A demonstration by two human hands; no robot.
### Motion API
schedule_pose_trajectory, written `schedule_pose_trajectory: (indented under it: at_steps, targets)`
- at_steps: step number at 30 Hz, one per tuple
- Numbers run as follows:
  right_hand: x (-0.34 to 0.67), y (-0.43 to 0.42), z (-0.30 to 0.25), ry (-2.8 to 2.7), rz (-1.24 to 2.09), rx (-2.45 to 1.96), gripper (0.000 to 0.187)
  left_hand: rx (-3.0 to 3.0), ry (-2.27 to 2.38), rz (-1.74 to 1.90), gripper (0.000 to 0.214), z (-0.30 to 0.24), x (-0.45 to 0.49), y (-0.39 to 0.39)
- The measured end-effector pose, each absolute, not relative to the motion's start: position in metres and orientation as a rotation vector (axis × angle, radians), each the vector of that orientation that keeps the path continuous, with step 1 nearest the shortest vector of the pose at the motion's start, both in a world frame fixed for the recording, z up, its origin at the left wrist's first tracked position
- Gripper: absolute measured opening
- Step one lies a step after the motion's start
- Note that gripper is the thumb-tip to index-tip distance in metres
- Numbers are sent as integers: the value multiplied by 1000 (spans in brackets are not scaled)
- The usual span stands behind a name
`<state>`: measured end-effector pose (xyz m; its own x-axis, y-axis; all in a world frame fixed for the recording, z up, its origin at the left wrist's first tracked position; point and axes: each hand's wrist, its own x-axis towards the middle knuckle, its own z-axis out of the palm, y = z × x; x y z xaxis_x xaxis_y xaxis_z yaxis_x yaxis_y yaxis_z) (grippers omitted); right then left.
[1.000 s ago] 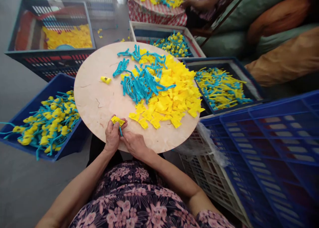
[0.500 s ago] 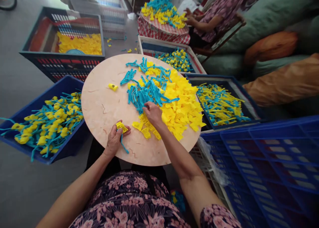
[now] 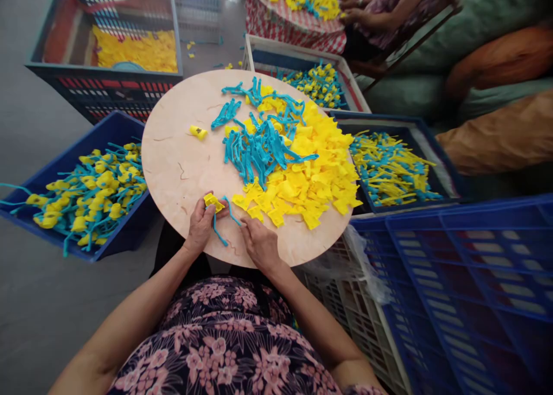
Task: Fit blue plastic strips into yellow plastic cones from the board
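Note:
My left hand (image 3: pixel 201 222) is closed on a small yellow plastic piece (image 3: pixel 213 201), over the near left part of the round table (image 3: pixel 168 124). A blue strip (image 3: pixel 219 232) hangs down from that piece. Just to the right, my right hand (image 3: pixel 260 239) pinches the lower end of a second blue strip (image 3: pixel 232 211), whose other end reaches toward the yellow piece. Beyond both hands lies a pile of blue strips (image 3: pixel 254 150), partly on top of a wide heap of yellow pieces (image 3: pixel 315 170). One yellow piece with a dark mark (image 3: pixel 199 132) sits apart at the left.
A blue crate (image 3: pixel 129 121) of joined yellow-and-blue pieces stands at the left. Behind it is a dark crate (image 3: pixel 56 72) with yellow pieces. More filled crates (image 3: pixel 406 124) stand at the right, near blue slatted crates (image 3: pixel 475 228). A co-worker's arm (image 3: pixel 384 18) shows at another table.
My right hand has come back from the blue pile to beside my left hand, bringing a blue strip. My left hand still holds the yellow piece. The view has shifted slightly.

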<state>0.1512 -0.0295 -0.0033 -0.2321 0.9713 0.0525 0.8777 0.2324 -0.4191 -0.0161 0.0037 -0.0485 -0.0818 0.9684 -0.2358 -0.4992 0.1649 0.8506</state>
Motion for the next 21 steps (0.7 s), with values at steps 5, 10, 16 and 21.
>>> schedule_pose_trajectory:
  at_steps: [5,10,16,21]
  targets:
    - [138,-16,7,-2468,162,-1836,36,629,1012,1362,57,-49,-15,5]
    - [125,0,0,-2491,205,-1848,20,604,1037,1399,54,-44,-12,4]
    - [129,5,-13,-2328,287,-1884,21,605,1027,1325,48,-39,-14,5]
    - [143,6,-13,-1979,555,-1733,14,580,984,1271,46,-38,-18,8]
